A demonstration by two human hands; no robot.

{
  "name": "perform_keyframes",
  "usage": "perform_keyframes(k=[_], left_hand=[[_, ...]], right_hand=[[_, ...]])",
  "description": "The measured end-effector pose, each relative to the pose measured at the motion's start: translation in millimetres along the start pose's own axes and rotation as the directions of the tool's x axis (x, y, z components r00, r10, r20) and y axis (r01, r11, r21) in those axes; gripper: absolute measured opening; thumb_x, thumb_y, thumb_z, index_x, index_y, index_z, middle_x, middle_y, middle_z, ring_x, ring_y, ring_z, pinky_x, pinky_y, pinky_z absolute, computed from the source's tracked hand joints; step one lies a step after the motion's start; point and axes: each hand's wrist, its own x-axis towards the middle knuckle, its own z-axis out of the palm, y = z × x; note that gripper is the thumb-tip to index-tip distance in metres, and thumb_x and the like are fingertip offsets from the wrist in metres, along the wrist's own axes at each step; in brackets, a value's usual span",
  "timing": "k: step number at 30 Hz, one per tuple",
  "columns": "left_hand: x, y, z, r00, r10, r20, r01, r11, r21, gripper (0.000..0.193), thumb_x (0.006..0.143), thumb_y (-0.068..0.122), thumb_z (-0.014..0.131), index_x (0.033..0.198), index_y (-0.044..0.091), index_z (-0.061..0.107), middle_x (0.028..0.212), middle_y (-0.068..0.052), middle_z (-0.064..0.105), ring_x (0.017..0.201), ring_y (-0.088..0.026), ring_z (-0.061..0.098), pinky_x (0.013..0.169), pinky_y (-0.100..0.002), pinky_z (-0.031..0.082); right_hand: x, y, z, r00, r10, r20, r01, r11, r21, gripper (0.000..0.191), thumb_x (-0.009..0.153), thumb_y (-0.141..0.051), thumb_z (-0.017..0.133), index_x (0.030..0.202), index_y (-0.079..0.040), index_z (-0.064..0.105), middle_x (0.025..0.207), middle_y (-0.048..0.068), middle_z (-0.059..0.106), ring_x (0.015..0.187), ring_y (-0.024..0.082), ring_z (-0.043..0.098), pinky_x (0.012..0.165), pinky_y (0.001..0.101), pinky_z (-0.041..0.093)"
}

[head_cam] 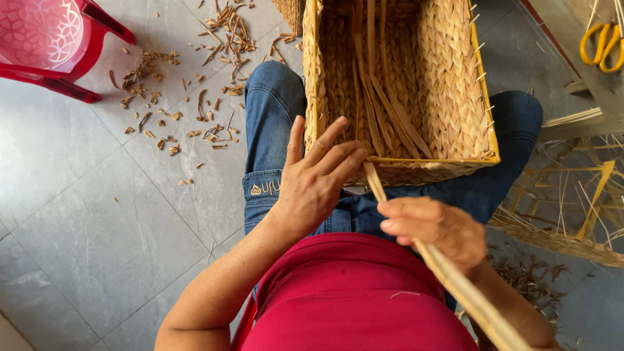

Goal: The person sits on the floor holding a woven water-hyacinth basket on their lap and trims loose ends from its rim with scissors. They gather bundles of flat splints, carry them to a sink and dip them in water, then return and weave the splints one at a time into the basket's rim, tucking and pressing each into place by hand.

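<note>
Your left hand (311, 182) lies flat, fingers apart, steadying the basket (455, 91) on your lap at its 7 o'clock corner, while your right hand (434, 227), closed on the strand (455, 279), pulls it taut.

The left hand (316, 185) reaches forward from a bare forearm, palm down, fingers (338, 153) spread and stretched ahead. The right hand (437, 229), just right of the left hand and nearer the body, is curled closed, knuckles up, slightly blurred.
</note>
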Motion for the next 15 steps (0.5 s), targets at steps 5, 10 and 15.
perform_keyframes(k=[5, 10, 15], left_hand=[[4.8, -5.6, 4.5, 0.998, 0.006, 0.060, 0.001, 0.993, -0.120, 0.042, 0.087, 0.005, 0.062, 0.129, 0.009, 0.066, 0.126, -0.006, 0.064, 0.144, -0.028, 0.049, 0.128, -0.058, 0.020], [6.1, -7.4, 4.7, 0.996, -0.089, 0.023, 0.091, 0.924, -0.372, 0.030, 0.089, 0.005, 0.068, 0.119, 0.008, 0.065, 0.121, -0.008, 0.064, 0.130, -0.031, 0.056, 0.124, -0.055, 0.024], [13.4, -0.8, 4.9, 0.982, -0.187, -0.015, 0.168, 0.913, -0.371, 0.018, 0.088, 0.013, 0.075, 0.102, 0.009, 0.065, 0.106, -0.005, 0.063, 0.108, -0.028, 0.060, 0.124, -0.055, 0.026]], right_hand=[[34.1, 23.3, -11.3, 0.990, 0.030, -0.138, 0.022, 0.933, 0.360, 0.014, 0.112, -0.016, 0.056, 0.107, -0.005, 0.061, 0.111, 0.013, 0.070, 0.103, 0.025, 0.074, 0.090, 0.0397, 0.067], [112.0, 64.3, -36.7, 0.958, 0.186, -0.217, -0.128, 0.958, 0.256, 0.024, 0.116, -0.021, 0.063, 0.121, 0.003, 0.061, 0.098, 0.014, 0.067, 0.073, 0.013, 0.062, 0.065, 0.0260, 0.054], [157.9, 107.3, -38.6, 0.971, 0.120, -0.206, -0.092, 0.986, 0.137, 0.010, 0.113, -0.013, 0.065, 0.109, -0.005, 0.066, 0.095, 0.008, 0.072, 0.071, 0.012, 0.068, 0.063, 0.0240, 0.058]])
